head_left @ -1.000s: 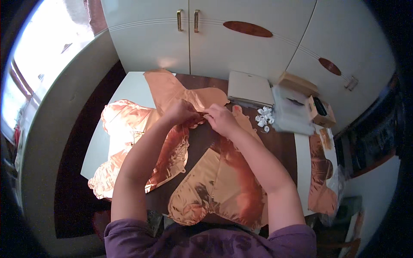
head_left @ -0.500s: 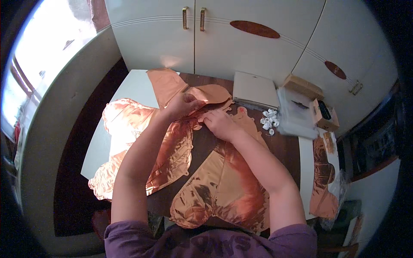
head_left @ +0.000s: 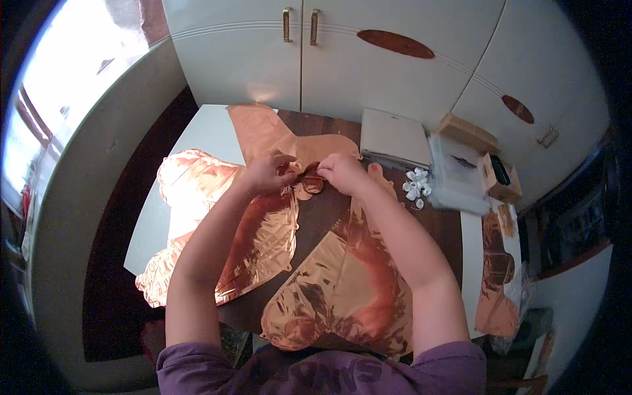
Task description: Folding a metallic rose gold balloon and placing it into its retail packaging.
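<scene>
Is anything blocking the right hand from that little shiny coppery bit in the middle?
Nothing visible is in between: the right hand touches the small coppery foil piece, with the left hand close on its other side.

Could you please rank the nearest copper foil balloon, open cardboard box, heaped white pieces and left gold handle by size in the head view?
Nearest copper foil balloon
Open cardboard box
Heaped white pieces
Left gold handle
</scene>
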The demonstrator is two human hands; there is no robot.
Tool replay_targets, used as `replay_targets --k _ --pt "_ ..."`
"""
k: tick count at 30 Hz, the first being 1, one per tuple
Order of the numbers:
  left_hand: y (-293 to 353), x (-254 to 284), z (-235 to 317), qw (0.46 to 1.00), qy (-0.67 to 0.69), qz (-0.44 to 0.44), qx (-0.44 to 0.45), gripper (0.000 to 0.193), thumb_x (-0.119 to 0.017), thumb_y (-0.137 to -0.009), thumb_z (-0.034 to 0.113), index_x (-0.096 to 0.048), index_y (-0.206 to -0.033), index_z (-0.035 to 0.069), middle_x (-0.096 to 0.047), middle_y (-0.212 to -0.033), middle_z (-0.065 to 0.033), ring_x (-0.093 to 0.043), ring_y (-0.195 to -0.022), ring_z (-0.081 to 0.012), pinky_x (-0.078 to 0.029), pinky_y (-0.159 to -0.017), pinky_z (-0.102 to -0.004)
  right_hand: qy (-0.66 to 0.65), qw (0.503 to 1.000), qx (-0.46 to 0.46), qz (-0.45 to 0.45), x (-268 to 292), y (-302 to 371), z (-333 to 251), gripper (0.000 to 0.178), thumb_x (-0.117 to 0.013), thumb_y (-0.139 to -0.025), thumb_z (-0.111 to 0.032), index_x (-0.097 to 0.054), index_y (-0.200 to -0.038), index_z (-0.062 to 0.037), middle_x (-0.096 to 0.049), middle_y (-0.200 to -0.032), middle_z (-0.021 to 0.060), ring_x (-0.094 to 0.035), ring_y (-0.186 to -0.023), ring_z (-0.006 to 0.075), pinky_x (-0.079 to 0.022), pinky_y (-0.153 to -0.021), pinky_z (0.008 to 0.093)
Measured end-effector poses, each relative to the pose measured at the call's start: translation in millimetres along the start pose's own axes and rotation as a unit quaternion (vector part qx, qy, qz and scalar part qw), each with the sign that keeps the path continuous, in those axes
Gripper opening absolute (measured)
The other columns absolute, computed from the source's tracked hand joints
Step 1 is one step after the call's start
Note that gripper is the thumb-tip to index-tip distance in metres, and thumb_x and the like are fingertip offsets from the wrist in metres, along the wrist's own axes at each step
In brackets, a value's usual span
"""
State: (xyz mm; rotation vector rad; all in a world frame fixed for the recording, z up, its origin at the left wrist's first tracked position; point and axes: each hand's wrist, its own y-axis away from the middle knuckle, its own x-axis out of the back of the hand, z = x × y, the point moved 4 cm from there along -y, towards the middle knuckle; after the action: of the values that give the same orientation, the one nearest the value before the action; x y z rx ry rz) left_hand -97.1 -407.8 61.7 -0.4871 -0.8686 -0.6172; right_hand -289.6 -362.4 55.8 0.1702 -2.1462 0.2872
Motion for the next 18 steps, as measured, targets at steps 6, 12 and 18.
replay_targets --k 6,12,18 --pt "1 -21 6 0.969 -0.033 0.176 -0.173 0.038 -0.072 -0.077 0.03 -0.07 -0.107 0.007 -0.068 -0.095 -0.0143 -0.066 -0.087 -0.0321 -0.053 -0.077 -0.0405 0.143 0.964 0.165 0.155 -2 18 -26 0.007 -0.065 -0.08 -0.014 -0.066 -0.082 -0.0083 -0.06 -0.083 0.008 -0.061 -0.085 0.031 -0.048 -0.075 0.0431" --pt "-13 -38 -13 0.992 -0.01 0.084 -0.088 0.022 -0.066 -0.085 0.018 -0.069 -0.101 0.002 -0.069 -0.09 -0.0138 -0.065 -0.085 -0.0272 -0.052 -0.077 -0.0387 0.084 0.939 0.154 0.297 4 13 -37 0.015 -0.068 -0.078 -0.015 -0.058 -0.088 -0.0106 -0.058 -0.083 0.0069 -0.06 -0.083 0.0291 -0.045 -0.075 0.0436" --pt "-32 -9 -3 0.96 0.223 0.168 0.002 0.025 -0.055 -0.093 0.018 -0.067 -0.106 0.0 -0.068 -0.103 -0.0204 -0.068 -0.093 -0.0288 -0.051 -0.082 -0.0372 0.175 0.949 0.108 0.241 -9 20 -34 0.031 -0.073 -0.075 -0.027 -0.058 -0.093 -0.0063 -0.057 -0.096 0.0102 -0.053 -0.098 0.0312 -0.041 -0.087 0.0463"
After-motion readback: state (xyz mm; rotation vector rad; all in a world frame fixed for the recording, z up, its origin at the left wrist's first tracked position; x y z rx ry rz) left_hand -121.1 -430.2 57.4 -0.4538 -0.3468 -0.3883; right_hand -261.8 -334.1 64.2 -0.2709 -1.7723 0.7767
